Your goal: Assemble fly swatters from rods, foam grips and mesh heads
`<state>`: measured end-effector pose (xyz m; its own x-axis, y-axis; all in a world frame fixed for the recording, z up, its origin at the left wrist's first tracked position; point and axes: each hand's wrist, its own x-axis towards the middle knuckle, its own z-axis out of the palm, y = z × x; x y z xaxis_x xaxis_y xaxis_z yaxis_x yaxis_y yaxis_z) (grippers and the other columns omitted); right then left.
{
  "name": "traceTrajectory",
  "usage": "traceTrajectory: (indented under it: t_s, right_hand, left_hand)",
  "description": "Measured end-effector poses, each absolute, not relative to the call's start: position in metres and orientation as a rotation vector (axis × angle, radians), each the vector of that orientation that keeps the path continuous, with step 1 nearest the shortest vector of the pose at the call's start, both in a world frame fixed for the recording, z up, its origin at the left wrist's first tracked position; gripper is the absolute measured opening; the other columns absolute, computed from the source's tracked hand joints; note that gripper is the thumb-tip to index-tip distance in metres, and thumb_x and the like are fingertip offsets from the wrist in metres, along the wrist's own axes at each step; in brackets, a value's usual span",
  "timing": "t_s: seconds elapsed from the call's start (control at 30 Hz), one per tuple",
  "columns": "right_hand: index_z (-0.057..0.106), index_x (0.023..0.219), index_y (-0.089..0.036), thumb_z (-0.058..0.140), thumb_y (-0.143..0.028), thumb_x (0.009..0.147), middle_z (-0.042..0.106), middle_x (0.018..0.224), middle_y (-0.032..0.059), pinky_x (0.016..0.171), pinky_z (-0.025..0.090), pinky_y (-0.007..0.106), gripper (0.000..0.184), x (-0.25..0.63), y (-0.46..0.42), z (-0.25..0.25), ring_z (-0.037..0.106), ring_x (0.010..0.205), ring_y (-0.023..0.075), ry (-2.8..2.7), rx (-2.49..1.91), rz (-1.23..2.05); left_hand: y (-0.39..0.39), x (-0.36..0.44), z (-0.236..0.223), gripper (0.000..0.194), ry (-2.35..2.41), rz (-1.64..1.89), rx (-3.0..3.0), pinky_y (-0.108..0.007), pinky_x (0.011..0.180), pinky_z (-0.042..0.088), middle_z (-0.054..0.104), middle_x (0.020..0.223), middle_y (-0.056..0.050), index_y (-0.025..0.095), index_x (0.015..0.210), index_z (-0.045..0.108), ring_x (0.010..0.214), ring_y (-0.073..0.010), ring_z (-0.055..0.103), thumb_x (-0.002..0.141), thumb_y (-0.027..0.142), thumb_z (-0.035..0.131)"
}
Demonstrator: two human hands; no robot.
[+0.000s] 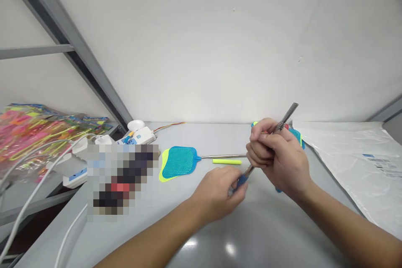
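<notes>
My right hand [276, 157] is closed around a thin metal rod [289, 114] that sticks up and to the right out of the fist. My left hand [221, 192] pinches a small blue cap or grip [242, 180] at the rod's lower end. Behind my right hand, parts of a blue and yellow swatter head [297, 136] show. A finished fly swatter with a blue and yellow mesh head [177, 162] and a metal shaft [222, 156] lies flat on the grey table [276, 234], left of my hands. A yellow tube [226, 161] lies beside that shaft.
A heap of bagged colourful swatters [34, 134] lies at the far left. White power strips and cables [75, 163] sit near it, with a blurred-out patch beside them. A clear plastic bag [354, 159] covers the table's right side. A white wall stands close behind.
</notes>
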<state>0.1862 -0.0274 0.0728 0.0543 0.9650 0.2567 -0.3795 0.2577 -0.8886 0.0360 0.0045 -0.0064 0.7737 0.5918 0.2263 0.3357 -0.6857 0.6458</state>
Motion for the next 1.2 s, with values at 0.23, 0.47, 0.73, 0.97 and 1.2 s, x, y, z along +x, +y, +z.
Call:
traceTrajectory:
  t_s: [0.23, 0.47, 0.73, 0.97, 1.2]
  right_hand:
    - [0.06, 0.078, -0.021, 0.046, -0.018, 0.089, 0.033, 0.05, -0.0077, 0.047, 0.031, 0.023, 0.018, 0.18, -0.028, 0.054, 0.031, 0.046, 0.009, -1.183, -0.858, 1.219]
    - [0.069, 0.098, -0.024, 0.058, -0.029, 0.088, 0.055, 0.071, -0.0002, 0.069, 0.043, 0.03, 0.015, 0.192, -0.03, 0.06, 0.052, 0.072, 0.0152, -1.247, -1.001, 1.117]
    - [0.058, 0.065, -0.019, 0.049, -0.032, 0.094, 0.022, 0.047, -0.0081, 0.042, 0.02, 0.022, 0.033, 0.173, -0.022, 0.081, 0.019, 0.044, 0.0078, -1.079, -0.881, 1.201]
    - [0.051, 0.061, -0.02, 0.051, -0.035, 0.094, 0.022, 0.041, -0.0096, 0.038, 0.018, 0.021, 0.036, 0.168, -0.024, 0.067, 0.017, 0.039, 0.0064, -0.993, -0.813, 1.174]
    - [0.047, 0.061, -0.021, 0.054, -0.041, 0.092, 0.021, 0.042, -0.0101, 0.037, 0.019, 0.021, 0.038, 0.172, -0.026, 0.058, 0.016, 0.038, 0.0059, -0.998, -0.851, 1.102]
  left_hand:
    - [0.007, 0.034, -0.007, 0.012, 0.695, 0.594, 2.36, -0.025, 0.056, 0.032, 0.049, 0.069, 0.004, 0.021, 0.075, 0.043, 0.06, -0.0109, 0.043, 0.084, 0.021, 0.051]
    - [0.008, 0.034, -0.006, 0.019, 0.701, 0.553, 2.38, -0.024, 0.056, 0.033, 0.05, 0.068, 0.003, 0.02, 0.071, 0.04, 0.059, -0.0111, 0.044, 0.086, 0.025, 0.05]
    - [0.009, 0.035, -0.009, 0.023, 0.721, 0.495, 2.418, -0.025, 0.056, 0.033, 0.05, 0.067, 0.003, 0.02, 0.069, 0.04, 0.059, -0.0113, 0.043, 0.088, 0.029, 0.05]
    - [0.011, 0.035, -0.013, 0.025, 0.709, 0.468, 2.42, -0.025, 0.057, 0.034, 0.052, 0.067, 0.003, 0.02, 0.07, 0.04, 0.06, -0.0115, 0.044, 0.089, 0.032, 0.051]
    - [0.012, 0.037, -0.016, 0.024, 0.663, 0.481, 2.467, -0.025, 0.059, 0.036, 0.053, 0.068, 0.003, 0.02, 0.071, 0.043, 0.061, -0.0119, 0.045, 0.09, 0.032, 0.051]
